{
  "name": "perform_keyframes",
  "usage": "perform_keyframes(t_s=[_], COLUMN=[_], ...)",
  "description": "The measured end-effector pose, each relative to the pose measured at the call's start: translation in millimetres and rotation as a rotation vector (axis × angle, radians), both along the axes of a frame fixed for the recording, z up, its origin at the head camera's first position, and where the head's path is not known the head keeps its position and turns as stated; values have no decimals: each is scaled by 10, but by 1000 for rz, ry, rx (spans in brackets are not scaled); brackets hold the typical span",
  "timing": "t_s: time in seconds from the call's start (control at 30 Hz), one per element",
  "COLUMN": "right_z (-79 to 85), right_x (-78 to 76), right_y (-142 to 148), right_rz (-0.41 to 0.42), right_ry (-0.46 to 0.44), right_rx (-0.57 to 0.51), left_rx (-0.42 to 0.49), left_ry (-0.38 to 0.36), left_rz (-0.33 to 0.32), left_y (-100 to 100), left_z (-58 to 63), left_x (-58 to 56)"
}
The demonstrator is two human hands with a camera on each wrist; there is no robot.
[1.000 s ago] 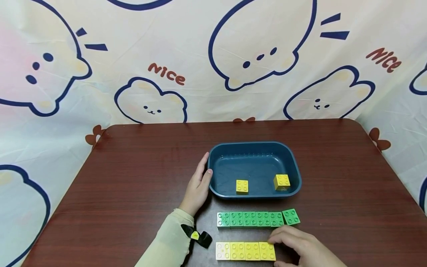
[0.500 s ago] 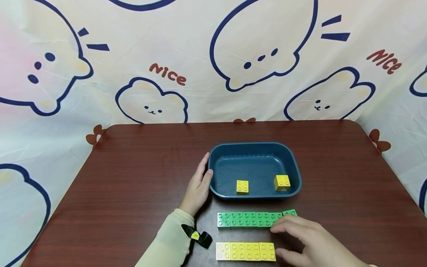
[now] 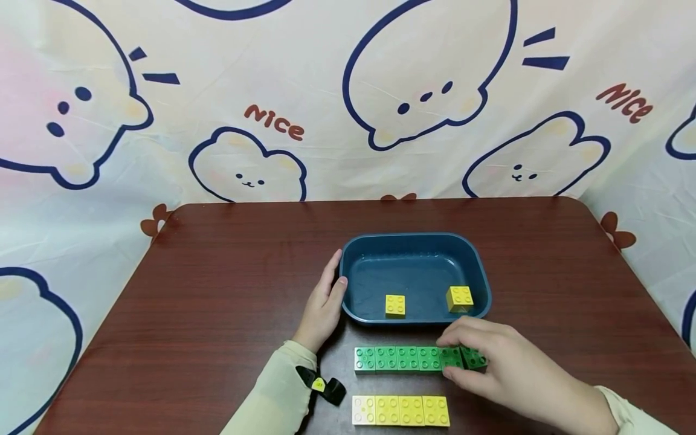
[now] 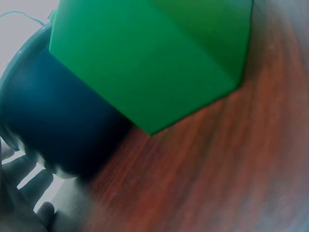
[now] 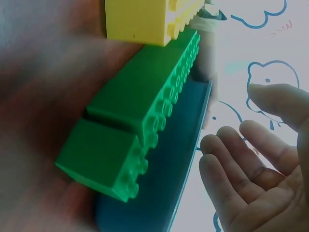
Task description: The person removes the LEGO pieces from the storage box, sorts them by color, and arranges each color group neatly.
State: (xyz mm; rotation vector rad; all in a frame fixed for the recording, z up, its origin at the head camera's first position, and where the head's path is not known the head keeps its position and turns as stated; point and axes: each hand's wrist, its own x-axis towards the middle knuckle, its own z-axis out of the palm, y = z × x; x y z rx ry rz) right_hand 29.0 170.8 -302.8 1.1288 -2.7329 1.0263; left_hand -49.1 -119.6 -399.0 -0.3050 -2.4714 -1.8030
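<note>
My left hand (image 3: 319,308) rests against the left end of a dark blue tray (image 3: 415,237), fingers straight along its wall and thumb at the rim. Two yellow building blocks, one near the front wall (image 3: 395,306) and one at the right (image 3: 460,298), are in the tray. My right hand (image 3: 502,356) hovers over the right end of a row of green blocks (image 3: 397,359), fingers spread and holding nothing. The end green block (image 5: 100,157) sits slightly askew, a narrow gap from its neighbour in the right wrist view.
In front of the green row lies a shorter row of yellow blocks (image 3: 399,411), its left one paler. A brown wooden table (image 3: 234,284) carries everything. Behind it hangs a cloth (image 3: 326,157) with cartoon animals. A black strap with a small camera (image 3: 333,391) is on the left wrist.
My right hand has left the right end of the yellow row and moved away from me, over the green row's right end. The left hand and tray have stayed in place.
</note>
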Motion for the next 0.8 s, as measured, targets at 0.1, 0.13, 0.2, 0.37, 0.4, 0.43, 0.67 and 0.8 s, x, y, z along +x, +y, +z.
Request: perform_keyframes(t_s=[0.1,0.13,0.2,0.37,0.4,0.43,0.67,0.8], right_z=[44,58,88,127,126,121,71,46], right_x=[-73,-99,-151,-274,-295,-316,-443,-515], right_y=[-18,-25,-41,-92,-100,-107,-153,-189], right_rz=[-21,-29,-39,-48,-52,-54,-69,-67], right_ry=[19,19,7,-39,-49,-55,-70,-70], right_rx=[37,53,79,130,138,144,161,157], left_rx=[3,2,-2,-12,-14,-15,-15,-5], left_ry=[1,1,5,5,3,-1,-2,4], left_rz=[-8,-9,-8,-1,0,1,4,4], left_y=[3,3,3,0,0,0,-2,4], left_z=[-4,-6,-11,-7,-4,-4,6,1], left_x=[-2,-2,-3,-3,-3,-4,0,-2])
